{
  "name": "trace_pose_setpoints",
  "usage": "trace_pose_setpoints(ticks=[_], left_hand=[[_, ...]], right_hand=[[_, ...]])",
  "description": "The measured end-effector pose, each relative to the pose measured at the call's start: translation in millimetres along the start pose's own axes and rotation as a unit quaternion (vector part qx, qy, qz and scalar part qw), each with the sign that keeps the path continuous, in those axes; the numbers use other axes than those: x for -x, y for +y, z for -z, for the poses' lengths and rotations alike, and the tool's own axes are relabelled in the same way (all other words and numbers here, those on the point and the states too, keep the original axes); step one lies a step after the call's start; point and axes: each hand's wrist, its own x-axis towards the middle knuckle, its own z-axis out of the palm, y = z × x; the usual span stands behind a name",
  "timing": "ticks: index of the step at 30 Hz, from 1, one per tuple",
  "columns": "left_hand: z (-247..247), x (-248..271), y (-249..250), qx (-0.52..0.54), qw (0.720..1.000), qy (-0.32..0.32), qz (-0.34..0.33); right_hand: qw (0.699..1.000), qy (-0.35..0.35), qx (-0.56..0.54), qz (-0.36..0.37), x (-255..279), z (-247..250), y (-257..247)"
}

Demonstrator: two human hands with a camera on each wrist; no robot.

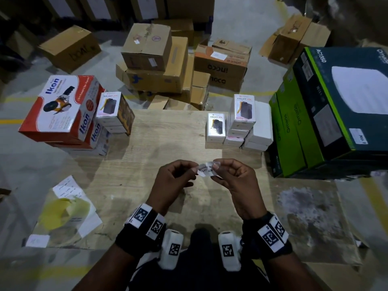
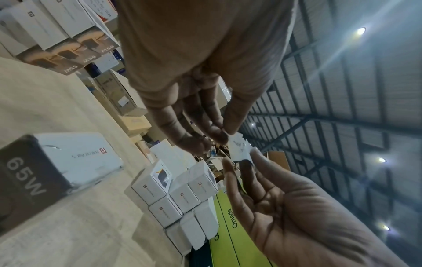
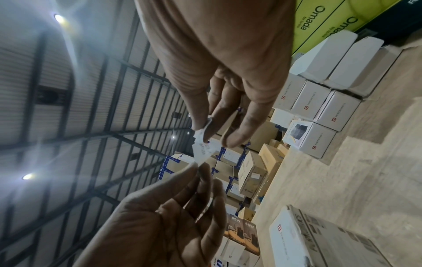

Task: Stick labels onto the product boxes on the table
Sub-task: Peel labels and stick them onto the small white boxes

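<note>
A small white printed label [image 1: 206, 170] hangs in the air over the wooden table [image 1: 168, 135], held between my two hands. My left hand [image 1: 195, 167] pinches its left end with thumb and fingertip. Its right end is pinched by my right hand [image 1: 216, 166]. The left wrist view shows the label [image 2: 238, 147] stretched between both sets of fingertips, and the right wrist view shows the label [image 3: 203, 151] the same way. White Halley 20K product boxes [image 1: 241, 120] are stacked at the far right of the table. A smaller stack of them [image 1: 111, 112] stands at the far left.
Red and white Ikon boxes [image 1: 60, 110] are piled at the table's left. Large green Omada boxes [image 1: 327, 114] stand at the right. Papers and a yellow backing sheet [image 1: 65, 206] lie near the front left. Brown cartons [image 1: 155, 59] fill the floor beyond.
</note>
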Motion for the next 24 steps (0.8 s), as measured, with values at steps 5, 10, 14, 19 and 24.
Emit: trace_pose_setpoints(ticks=[5, 10, 14, 19, 24], left_hand=[[-3.0, -1.0, 1.4, -0.006, 1.000, 0.023, 0.010], [-0.9, 1.5, 5.9, 0.018, 0.999, 0.020, 0.026], [3.6, 4.7, 7.4, 0.028, 0.999, 0.027, 0.004], [8.5, 11.0, 9.8, 0.033, 0.999, 0.030, -0.007], [12.5, 16.2, 17.6, 0.030, 0.999, 0.019, -0.017]], right_hand=[[0.999, 0.018, 0.039, 0.012, 6.2, 2.7, -0.4], [0.999, 0.031, 0.031, 0.012, 9.5, -0.6, 1.8], [0.999, 0.030, 0.014, -0.003, 10.8, -0.7, 7.7], [1.000, 0.017, 0.004, -0.004, 14.5, -0.5, 6.3], [1.000, -0.004, -0.001, 0.011, 17.7, -1.1, -5.1]])
